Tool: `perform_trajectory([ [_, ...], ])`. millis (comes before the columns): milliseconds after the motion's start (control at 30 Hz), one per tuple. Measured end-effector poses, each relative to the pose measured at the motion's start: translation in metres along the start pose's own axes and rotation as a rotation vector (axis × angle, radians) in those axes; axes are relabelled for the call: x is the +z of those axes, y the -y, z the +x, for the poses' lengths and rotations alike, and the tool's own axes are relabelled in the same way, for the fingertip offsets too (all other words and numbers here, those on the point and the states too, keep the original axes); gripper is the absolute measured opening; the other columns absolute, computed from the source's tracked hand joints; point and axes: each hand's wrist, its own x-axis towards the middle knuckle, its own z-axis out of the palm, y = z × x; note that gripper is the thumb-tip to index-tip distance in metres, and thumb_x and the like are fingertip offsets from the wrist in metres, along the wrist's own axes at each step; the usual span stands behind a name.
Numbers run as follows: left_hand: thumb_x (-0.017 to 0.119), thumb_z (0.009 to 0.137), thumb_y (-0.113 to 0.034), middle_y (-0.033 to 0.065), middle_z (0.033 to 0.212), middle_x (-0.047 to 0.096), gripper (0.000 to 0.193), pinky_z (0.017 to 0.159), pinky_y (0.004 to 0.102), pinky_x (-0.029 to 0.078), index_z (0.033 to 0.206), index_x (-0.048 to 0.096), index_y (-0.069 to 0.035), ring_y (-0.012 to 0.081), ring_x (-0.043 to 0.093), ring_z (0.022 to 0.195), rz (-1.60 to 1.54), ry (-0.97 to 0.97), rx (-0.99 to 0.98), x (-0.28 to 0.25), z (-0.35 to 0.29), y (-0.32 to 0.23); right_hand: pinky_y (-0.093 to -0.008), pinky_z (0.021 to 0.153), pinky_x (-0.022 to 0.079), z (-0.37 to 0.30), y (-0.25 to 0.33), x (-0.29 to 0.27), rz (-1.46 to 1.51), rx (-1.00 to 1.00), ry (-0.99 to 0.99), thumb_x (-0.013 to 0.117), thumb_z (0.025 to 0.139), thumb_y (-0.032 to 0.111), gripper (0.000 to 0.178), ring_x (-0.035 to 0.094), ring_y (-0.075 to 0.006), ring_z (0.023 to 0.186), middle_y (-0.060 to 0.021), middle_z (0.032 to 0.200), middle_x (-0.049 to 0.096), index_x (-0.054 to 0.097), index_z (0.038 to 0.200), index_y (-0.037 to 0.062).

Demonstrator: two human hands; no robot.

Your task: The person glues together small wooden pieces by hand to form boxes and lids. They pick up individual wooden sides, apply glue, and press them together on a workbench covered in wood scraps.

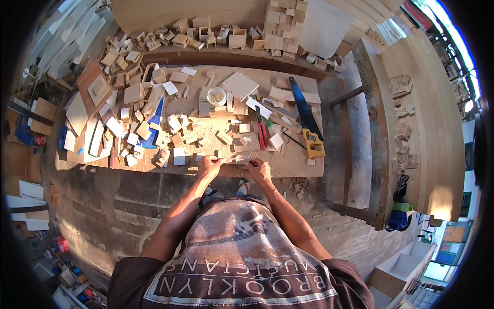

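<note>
At the near edge of the wooden workbench (293, 167), my left hand (209, 167) and my right hand (259, 169) are both closed in a pinch. Between them runs a thin, pale wooden strip (236, 161), its ends at my fingertips. What exactly lies under the fingers is too small to make out. Just beyond my right hand is a red-handled tool (262, 135). Small wood blocks (188, 138) lie past my left hand, and a white-faced block (179, 156) stands left of it.
A handsaw (307, 116) with a yellow handle lies on the right of the bench. A round tub (216, 96) sits at mid-bench. Offcuts crowd the left side around a blue triangular piece (153, 127). Small wooden boxes (237, 39) line a shelf behind; planks (429, 134) stand right.
</note>
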Motion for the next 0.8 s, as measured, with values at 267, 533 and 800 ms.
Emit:
perform_trajectory([
  [267,0.071,0.084,-0.023,0.0096,0.066,0.062,0.027,0.058,0.0336,0.045,0.082,0.068,0.004,0.0147,0.055,0.062,-0.098,0.014,-0.038,-0.008,-0.007,-0.003,-0.0443,0.082,0.052,0.022,-0.053,-0.069,-0.316,-0.222,-0.460,0.066,0.081,0.006,0.034,0.065,-0.0402,0.094,-0.0199,0.115,0.063,0.063,0.114,0.0034],
  [533,0.071,0.087,-0.025,0.0136,0.088,0.073,0.030,0.070,0.0331,0.053,0.101,0.071,0.001,0.0196,0.068,0.080,-0.096,0.009,-0.116,-0.018,-0.013,-0.001,-0.0282,0.062,0.048,0.013,-0.056,-0.095,0.537,0.128,0.171,0.061,0.098,0.029,0.029,0.058,-0.0140,0.066,-0.0058,0.083,0.064,0.065,0.100,0.0002],
  [800,0.068,0.089,-0.026,0.0150,0.088,0.073,0.027,0.073,0.0365,0.055,0.100,0.073,-0.002,0.0238,0.071,0.084,-0.022,0.016,-0.086,-0.025,-0.021,-0.015,-0.0241,0.061,0.046,0.000,-0.018,-0.089,0.884,0.244,0.342,0.062,0.099,0.034,0.034,0.056,-0.0092,0.067,-0.0018,0.083,0.063,0.064,0.099,0.0000],
])
